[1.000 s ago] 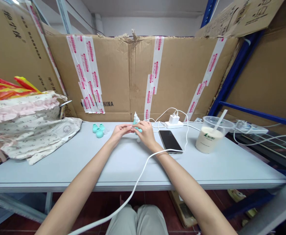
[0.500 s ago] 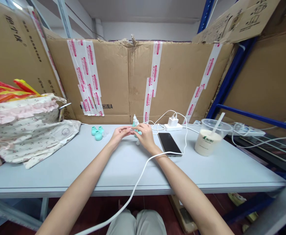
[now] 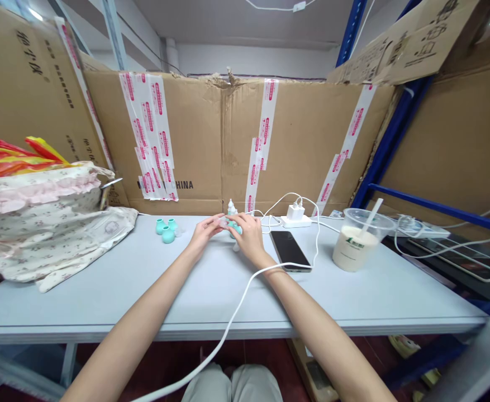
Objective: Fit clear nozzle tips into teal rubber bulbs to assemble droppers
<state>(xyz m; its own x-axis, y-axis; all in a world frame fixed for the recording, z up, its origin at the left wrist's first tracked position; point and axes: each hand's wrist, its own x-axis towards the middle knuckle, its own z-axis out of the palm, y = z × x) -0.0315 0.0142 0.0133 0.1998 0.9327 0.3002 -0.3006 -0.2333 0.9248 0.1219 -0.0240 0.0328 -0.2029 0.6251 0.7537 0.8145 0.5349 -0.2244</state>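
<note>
My left hand (image 3: 203, 234) and my right hand (image 3: 248, 234) meet over the middle of the table. Between their fingertips is a small translucent whitish piece (image 3: 223, 222), pinched from both sides and too small to name exactly. Just behind my right fingers stand teal pieces (image 3: 237, 228) and a white-topped pointed piece (image 3: 231, 206), partly covered by the hand. A small clear bit (image 3: 236, 247) lies on the table beneath my right hand. Left of my hands sit several round teal pots (image 3: 168, 233) with narrow necks, and a clear piece (image 3: 179, 231) rests beside them.
A black phone (image 3: 290, 251) lies right of my right hand. A white cable (image 3: 245, 296) crosses over my right wrist to a charger (image 3: 295, 212). A cup of milky drink (image 3: 351, 248) stands farther right. A floral cloth bag (image 3: 60, 223) is at left, cardboard (image 3: 203, 139) behind.
The view has shifted slightly. My fingers have turned a little, and the translucent piece between them shows more clearly. The pots and the phone stay in place.
</note>
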